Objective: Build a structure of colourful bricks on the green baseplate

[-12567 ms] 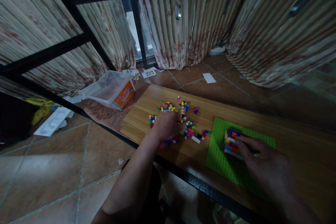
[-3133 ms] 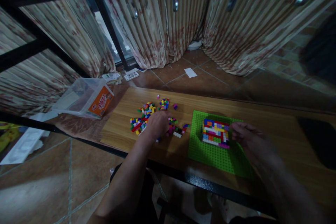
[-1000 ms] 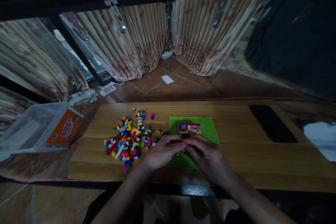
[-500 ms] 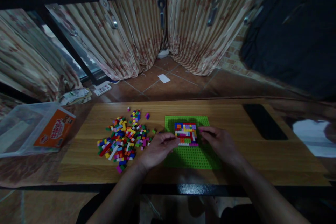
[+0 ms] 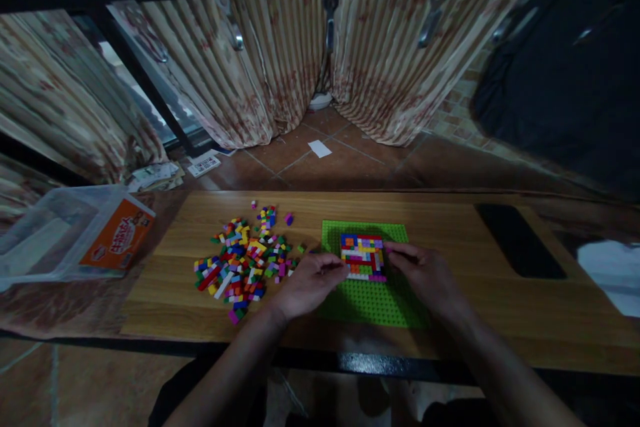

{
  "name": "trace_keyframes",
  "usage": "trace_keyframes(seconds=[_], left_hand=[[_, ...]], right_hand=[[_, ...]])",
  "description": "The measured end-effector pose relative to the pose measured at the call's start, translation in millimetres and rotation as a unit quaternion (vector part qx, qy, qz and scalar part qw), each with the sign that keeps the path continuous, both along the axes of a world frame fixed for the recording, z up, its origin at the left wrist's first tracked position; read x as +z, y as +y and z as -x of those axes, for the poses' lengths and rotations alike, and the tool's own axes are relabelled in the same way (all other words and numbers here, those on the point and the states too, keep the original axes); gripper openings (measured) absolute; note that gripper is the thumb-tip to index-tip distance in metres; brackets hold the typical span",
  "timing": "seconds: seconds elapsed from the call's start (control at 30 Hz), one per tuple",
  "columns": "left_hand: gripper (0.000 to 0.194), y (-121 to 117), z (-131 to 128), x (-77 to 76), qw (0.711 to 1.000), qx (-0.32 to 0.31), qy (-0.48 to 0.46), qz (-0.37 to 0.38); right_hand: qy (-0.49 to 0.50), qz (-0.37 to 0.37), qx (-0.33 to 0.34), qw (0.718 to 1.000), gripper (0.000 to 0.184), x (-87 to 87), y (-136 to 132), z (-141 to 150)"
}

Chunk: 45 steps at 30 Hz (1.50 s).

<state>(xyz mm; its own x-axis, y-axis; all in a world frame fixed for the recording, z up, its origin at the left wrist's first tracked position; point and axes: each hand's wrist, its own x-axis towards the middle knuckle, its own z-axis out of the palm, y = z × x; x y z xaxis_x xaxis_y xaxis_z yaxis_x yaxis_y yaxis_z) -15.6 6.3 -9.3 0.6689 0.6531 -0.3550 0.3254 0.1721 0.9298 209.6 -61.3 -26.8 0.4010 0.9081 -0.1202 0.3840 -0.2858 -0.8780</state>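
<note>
Multicoloured brick block (image 5: 363,257) sits on the green baseplate (image 5: 373,303), between both hands; the left hand's (image 5: 313,283) pinched fingertips hide any piece, while the right hand (image 5: 423,273) narrowly grips a blurred pink brick (image 5: 389,248).

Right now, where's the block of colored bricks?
In the head view, right of center, the brick block sits on the green baseplate, between the left hand and right hand.
</note>
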Motion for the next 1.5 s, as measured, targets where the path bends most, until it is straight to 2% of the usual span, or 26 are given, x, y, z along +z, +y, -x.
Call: trace_keyframes(seconds=[0.1,0.33,0.63,0.97,1.23,1.5], left_hand=[[0.031,0,0,-1.8,1.0,-0.005,-0.004,-0.001],[0.03,-2,-2,0.7,1.0,0.011,0.0,-0.004],[0.028,-2,-2,3.4,1.0,0.015,-0.008,-0.021],[0.03,-1,-1,-3.5,1.0,0.009,0.005,-0.027],[0.028,-1,-1,-0.6,0.998,0.013,0.018,-0.057],[0.028,-1,-1,2.2,0.997,0.006,0.032,-0.073]], right_hand=[[-0.053,-0.02,0.009,0.998,0.029,-0.7,-1,1],[-0.109,-0.022,0.026,0.993,0.031,2.5,1,6],[-0.085,-0.044,0.061,0.994,0.017,1.9,5,1],[-0.11,-0.048,0.062,0.991,0.022,4.9,1,0],[-0.052,-0.055,0.028,0.997,0.02,-6.0,7,-1],[0.064,-0.026,0.005,0.998,0.032,-0.1,6,-1]])
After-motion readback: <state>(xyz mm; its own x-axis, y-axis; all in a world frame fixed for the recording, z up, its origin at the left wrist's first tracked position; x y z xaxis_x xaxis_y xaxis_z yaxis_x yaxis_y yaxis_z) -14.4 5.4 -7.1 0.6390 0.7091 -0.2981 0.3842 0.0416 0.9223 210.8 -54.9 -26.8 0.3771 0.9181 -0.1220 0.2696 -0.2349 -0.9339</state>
